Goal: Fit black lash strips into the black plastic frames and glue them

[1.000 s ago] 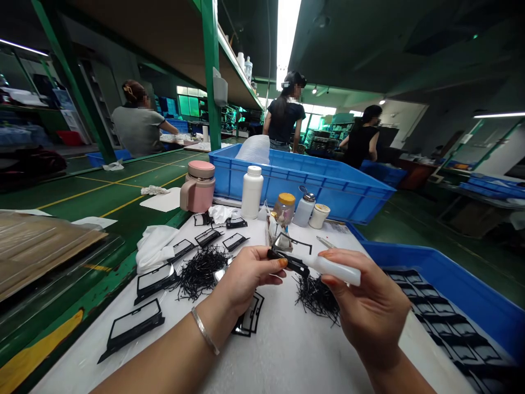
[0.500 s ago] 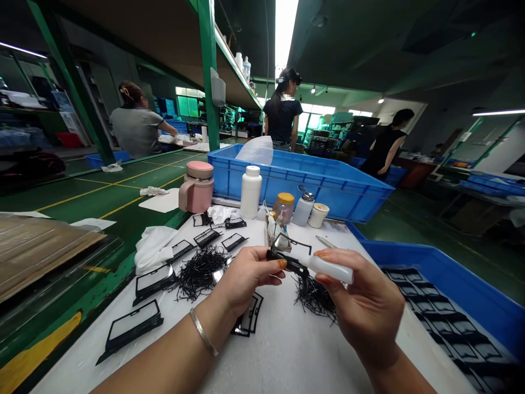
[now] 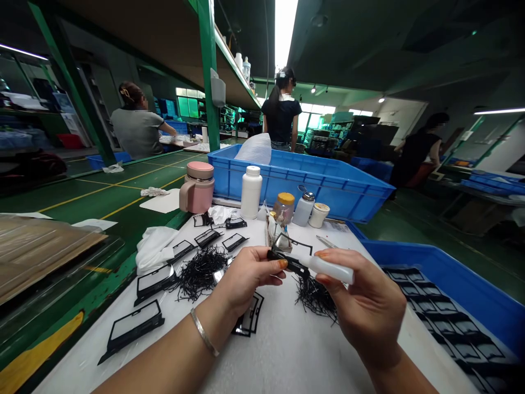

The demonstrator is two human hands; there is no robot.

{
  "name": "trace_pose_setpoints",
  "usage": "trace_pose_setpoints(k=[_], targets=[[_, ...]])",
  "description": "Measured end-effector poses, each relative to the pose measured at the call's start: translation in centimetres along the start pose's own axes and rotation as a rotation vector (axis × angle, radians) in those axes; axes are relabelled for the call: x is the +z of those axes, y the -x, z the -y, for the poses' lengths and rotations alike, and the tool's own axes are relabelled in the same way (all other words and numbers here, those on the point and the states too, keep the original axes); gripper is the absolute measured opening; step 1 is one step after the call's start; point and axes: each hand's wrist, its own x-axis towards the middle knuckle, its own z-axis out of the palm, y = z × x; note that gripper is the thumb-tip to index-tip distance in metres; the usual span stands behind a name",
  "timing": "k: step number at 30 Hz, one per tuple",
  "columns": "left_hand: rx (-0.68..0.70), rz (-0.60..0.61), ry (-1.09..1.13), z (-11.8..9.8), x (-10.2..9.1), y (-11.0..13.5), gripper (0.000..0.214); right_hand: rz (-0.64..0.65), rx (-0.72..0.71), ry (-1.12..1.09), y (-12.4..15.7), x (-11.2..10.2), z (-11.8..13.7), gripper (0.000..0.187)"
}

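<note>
My left hand (image 3: 245,276) is closed in a pinch on a small black plastic frame part (image 3: 288,261), held above the white work surface (image 3: 287,350). My right hand (image 3: 366,306) grips a small white squeeze bottle (image 3: 331,269), its tip touching the black part. Two heaps of thin black strips lie below: one at the left (image 3: 200,271), one under the hands (image 3: 315,298). Black rectangular frames (image 3: 133,328) lie spread along the left of the surface.
A pink mug (image 3: 198,187), a white bottle (image 3: 251,192), a yellow-lidded jar (image 3: 284,207) and small dispensers stand at the back before a blue crate (image 3: 303,183). Another blue tray (image 3: 451,312) with black frames sits at right. White cloth (image 3: 156,244) lies left. Three people work behind.
The white bottle drew slightly closer to the black part, its tip now touching. The person at the right rear walked further right. My left hand stayed put.
</note>
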Motion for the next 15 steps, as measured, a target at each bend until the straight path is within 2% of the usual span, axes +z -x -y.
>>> trace_pose_setpoints(k=[15], targets=[[0.01,0.008,0.01,0.16,-0.16,-0.09,0.028,0.008,-0.006,0.007,0.01,-0.05,-0.07,0.024]])
